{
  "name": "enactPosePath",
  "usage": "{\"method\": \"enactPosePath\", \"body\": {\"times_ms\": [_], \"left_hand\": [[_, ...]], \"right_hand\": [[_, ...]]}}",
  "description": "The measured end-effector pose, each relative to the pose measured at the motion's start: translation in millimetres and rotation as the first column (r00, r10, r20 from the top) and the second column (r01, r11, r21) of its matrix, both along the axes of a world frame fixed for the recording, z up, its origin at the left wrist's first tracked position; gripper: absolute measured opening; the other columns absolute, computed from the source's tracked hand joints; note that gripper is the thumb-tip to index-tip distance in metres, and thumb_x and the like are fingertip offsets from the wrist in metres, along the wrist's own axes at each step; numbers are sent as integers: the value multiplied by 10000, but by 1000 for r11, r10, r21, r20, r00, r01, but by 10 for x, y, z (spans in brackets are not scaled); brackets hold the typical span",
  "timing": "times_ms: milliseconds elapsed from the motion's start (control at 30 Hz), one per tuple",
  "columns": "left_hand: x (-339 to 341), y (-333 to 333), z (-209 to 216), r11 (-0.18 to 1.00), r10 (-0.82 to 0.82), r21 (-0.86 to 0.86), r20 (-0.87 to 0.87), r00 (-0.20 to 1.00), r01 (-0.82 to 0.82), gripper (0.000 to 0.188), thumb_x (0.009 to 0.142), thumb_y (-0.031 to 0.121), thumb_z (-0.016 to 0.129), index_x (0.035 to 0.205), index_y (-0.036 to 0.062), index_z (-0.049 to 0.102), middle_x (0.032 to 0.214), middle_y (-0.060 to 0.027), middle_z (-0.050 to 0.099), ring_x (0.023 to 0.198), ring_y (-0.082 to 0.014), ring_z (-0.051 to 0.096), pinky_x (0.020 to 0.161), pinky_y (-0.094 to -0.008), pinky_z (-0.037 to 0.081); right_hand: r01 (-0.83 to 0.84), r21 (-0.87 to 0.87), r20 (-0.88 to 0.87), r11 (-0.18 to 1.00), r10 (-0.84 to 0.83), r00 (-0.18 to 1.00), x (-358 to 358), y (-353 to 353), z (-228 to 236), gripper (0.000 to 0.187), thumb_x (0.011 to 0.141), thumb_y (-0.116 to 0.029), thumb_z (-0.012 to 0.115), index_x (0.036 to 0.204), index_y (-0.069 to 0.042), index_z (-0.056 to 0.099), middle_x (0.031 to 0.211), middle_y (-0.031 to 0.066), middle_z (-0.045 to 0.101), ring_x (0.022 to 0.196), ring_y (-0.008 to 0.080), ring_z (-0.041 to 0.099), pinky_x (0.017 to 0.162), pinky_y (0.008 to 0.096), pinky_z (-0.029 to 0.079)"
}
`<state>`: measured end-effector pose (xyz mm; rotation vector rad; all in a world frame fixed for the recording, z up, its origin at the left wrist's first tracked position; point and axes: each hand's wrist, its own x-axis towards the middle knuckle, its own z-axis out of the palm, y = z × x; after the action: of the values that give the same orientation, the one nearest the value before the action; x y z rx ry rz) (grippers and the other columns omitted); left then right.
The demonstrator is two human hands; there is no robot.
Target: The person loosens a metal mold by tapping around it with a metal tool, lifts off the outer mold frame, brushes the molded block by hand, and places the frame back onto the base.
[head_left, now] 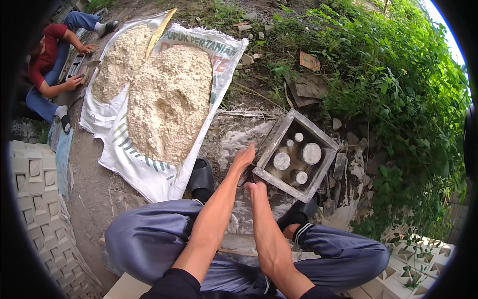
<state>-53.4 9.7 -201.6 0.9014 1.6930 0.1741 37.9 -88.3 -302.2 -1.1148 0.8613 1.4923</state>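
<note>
A square grey mould (322, 187) with a raised rim sits tilted on the ground in front of me. Several round grey pegs of different sizes stand inside it, the largest a wide cylinder (310, 153). My left hand (243, 157) is at the mould's left side, fingers curled toward it. Just below, by the near left corner, is my right hand (256, 186), also closed. Between them shows a dark piece (246, 174), perhaps a fitting on the mould, too hidden to name. What the fingertips grip is out of sight.
A large heap of pale sandy powder (172, 99) lies on an opened white sack (231, 55) to the left. Another person (49, 62) sits at far left, hands on a mould. Patterned pale blocks (37, 189) stand stacked at left; bushes (393, 74) crowd the right.
</note>
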Motion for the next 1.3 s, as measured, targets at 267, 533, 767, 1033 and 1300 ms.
{"method": "enactPosePath", "body": {"times_ms": [267, 533, 767, 1033, 1300], "left_hand": [[-32, -57, -256, 1000, 30, -1, -17, 999, -30, 755, 923, 560, 181, 1218, -38, 534, 1249, -294, 509, 1218, -420, 444, 1018, -441, 328], [-352, -258, -670, 854, 268, 494, -155, 951, -160, 206, 718, 62, 524, 855, 23, 672, 843, -233, 653, 813, -374, 627, 760, -423, 487], [-262, -545, -756, 886, 216, 418, 11, 976, -201, 155, 648, 15, 682, 802, 16, 692, 719, -113, 684, 680, -195, 670, 650, -308, 519], [-273, -513, -536, 893, 246, 365, 94, 965, -263, 175, 644, 54, 656, 806, 47, 722, 726, -153, 681, 711, -287, 676, 661, -313, 535], [112, -38, 427, 903, 197, 379, 60, 979, -205, 450, 894, 434, 497, 1110, 60, 622, 1062, -210, 635, 1010, -349, 600, 881, -409, 455]], "right_hand": [[-102, 120, 61, 988, 95, 994, -133, -106, 316, 200, 892, -274, 527, 979, -109, 599, 889, 88, 653, 798, 245, 596, 697, 396, 471], [7, 97, -94, 995, 2, 996, -70, -106, 165, 198, 903, -318, 502, 863, -147, 594, 795, 20, 622, 777, 219, 535, 731, 495, 393], [-26, -148, 9, 989, 28, 1000, -106, -140, 123, 255, 913, -361, 467, 821, -158, 592, 777, 5, 611, 727, 204, 500, 713, 489, 354], [41, 135, -22, 990, -38, 999, -221, -18, 592, 240, 920, -187, 422, 991, -61, 614, 1018, 92, 647, 930, 262, 587, 826, 431, 466], [-142, -645, 724, 751, 660, 201, 557, -302, 1446, 247, 733, -30, 514, 895, 90, 656, 917, 268, 657, 803, 398, 625, 749, 431, 462]]}}
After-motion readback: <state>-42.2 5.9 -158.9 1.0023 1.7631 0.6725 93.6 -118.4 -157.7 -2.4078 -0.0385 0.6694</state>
